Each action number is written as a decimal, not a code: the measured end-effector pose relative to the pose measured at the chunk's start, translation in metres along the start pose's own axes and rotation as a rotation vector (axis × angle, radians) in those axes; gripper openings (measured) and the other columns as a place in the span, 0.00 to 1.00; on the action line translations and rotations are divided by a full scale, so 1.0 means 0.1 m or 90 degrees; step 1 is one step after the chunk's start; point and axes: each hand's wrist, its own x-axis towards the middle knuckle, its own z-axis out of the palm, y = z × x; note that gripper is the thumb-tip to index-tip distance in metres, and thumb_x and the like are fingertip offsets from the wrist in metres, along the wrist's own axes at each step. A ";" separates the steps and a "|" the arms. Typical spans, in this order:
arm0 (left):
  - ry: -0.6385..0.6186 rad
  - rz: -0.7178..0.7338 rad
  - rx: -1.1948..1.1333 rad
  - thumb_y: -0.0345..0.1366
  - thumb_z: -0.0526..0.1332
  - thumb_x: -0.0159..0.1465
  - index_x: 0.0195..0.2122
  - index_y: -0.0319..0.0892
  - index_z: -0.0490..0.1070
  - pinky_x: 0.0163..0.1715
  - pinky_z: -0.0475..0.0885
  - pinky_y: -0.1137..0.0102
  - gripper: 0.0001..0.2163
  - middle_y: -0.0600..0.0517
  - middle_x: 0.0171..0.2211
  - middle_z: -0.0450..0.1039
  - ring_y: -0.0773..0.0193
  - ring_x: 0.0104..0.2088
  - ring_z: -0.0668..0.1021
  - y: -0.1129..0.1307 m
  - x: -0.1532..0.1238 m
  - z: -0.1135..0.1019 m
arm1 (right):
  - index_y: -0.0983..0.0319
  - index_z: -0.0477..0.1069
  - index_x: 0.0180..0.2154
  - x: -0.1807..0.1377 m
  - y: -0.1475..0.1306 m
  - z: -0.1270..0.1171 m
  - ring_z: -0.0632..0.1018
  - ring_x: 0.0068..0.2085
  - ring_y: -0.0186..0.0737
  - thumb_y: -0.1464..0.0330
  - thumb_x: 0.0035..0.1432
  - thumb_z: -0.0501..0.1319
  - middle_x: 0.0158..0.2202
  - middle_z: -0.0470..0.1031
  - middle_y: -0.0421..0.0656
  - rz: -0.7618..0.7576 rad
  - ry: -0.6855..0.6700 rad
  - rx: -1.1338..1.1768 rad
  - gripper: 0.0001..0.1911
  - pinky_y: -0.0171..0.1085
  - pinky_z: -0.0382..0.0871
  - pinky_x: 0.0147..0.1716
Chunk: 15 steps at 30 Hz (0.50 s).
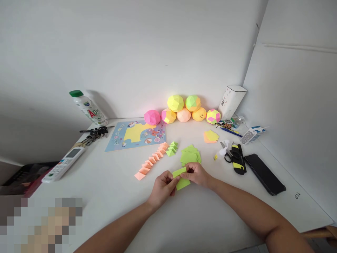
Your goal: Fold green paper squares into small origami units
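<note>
A white table (110, 196) stands in a corner of plain white walls (147, 49), evenly lit.

A home craft corner: a white table (105, 196) set against bare walls carries paper balls (184, 107), scissors (233, 154), keys (93, 134), a remote (63, 164) and a phone (264, 174).

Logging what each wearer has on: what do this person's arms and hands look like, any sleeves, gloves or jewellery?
Both are bare. The left arm and right arm show no sleeve up to the picture's edge. The left hand and right hand wear no gloves, and no watch, bracelet or ring shows on the visible parts.
</note>
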 end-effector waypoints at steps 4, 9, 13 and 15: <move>0.000 0.007 0.017 0.50 0.62 0.54 0.23 0.43 0.56 0.15 0.57 0.77 0.19 0.60 0.10 0.65 0.72 0.12 0.65 0.00 0.00 0.00 | 0.62 0.57 0.21 0.00 0.01 0.00 0.60 0.17 0.28 0.56 0.47 0.66 0.15 0.57 0.31 -0.004 -0.008 -0.010 0.21 0.30 0.52 0.17; -0.036 0.009 0.016 0.51 0.62 0.55 0.27 0.42 0.63 0.17 0.61 0.76 0.17 0.59 0.13 0.66 0.69 0.15 0.68 -0.01 0.00 -0.01 | 0.64 0.63 0.24 0.02 0.09 -0.02 0.63 0.20 0.29 0.56 0.51 0.63 0.18 0.62 0.35 -0.029 -0.054 -0.041 0.19 0.30 0.56 0.18; -0.032 0.005 0.031 0.51 0.61 0.55 0.24 0.42 0.59 0.16 0.58 0.76 0.18 0.59 0.11 0.65 0.71 0.13 0.66 -0.01 0.00 -0.01 | 0.63 0.58 0.22 0.01 0.10 -0.01 0.63 0.18 0.28 0.57 0.49 0.65 0.15 0.60 0.33 -0.024 -0.027 -0.048 0.21 0.29 0.54 0.17; -0.028 0.007 0.015 0.51 0.61 0.56 0.23 0.43 0.57 0.15 0.58 0.76 0.19 0.59 0.11 0.65 0.71 0.12 0.66 -0.01 0.00 -0.01 | 0.62 0.56 0.21 -0.01 0.09 0.00 0.62 0.17 0.28 0.57 0.50 0.64 0.15 0.57 0.32 -0.032 -0.010 -0.036 0.21 0.29 0.53 0.16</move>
